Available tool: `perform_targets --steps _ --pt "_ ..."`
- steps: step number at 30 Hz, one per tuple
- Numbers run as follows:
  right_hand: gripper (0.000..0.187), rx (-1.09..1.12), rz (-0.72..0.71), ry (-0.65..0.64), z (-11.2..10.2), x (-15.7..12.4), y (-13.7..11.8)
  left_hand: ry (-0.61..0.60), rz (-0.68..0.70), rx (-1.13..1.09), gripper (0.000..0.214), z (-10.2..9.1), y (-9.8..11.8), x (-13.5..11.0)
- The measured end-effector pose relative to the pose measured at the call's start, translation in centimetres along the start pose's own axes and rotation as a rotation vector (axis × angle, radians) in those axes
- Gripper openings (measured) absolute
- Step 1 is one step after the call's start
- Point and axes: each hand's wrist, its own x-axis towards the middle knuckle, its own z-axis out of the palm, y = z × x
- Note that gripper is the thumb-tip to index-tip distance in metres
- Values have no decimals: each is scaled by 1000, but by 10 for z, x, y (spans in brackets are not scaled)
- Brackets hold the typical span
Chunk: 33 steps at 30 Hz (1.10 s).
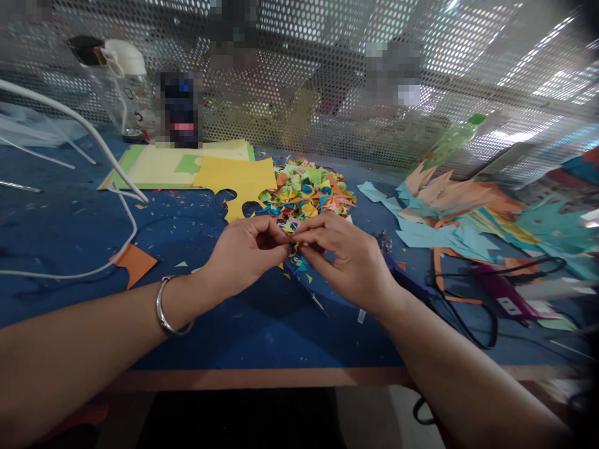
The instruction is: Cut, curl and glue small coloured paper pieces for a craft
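My left hand (248,252), with a silver bangle at the wrist, pinches a small yellow paper piece (291,237) between thumb and fingers. From the other side my right hand (350,259) grips the same piece with its fingertips. Most of the piece is hidden by the fingers. Just behind both hands lies a heap of small coloured paper pieces (311,193). Beside the heap is a yellow sheet (243,178) with round cut-outs along its near edge. Below the fingertips, a thin pointed metal tool (319,304) rests on the blue tabletop (262,337).
Stacked paper sheets (154,163) and bottles (135,87) stand at back left, against a perforated metal screen (290,81). A white cable (75,115) arches over the left side. Cut paper scraps (449,206), a purple power strip (505,296) and black cables (491,330) occupy the right.
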Motion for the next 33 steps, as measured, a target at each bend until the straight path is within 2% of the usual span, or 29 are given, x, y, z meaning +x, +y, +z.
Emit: perform_targets --steps 6,14,24,27,31,33 --pt "14 10 -10 -28 1 0 -1 7 92 164 5 -2 3 -3" --pt "16 -19 -31 -30 2 -2 -1 6 135 237 5 -3 5 -3" --pt "18 -37 -35 -70 5 -3 -2 6 245 461 4 -7 7 -4" --pt "18 -49 -28 -90 6 -3 -1 -9 199 435 6 -7 6 -2" --pt "18 -48 9 -134 6 -2 0 -66 47 251 9 -8 1 3" --pt "18 -35 27 -161 6 -1 2 -81 16 226 7 -7 -2 4"
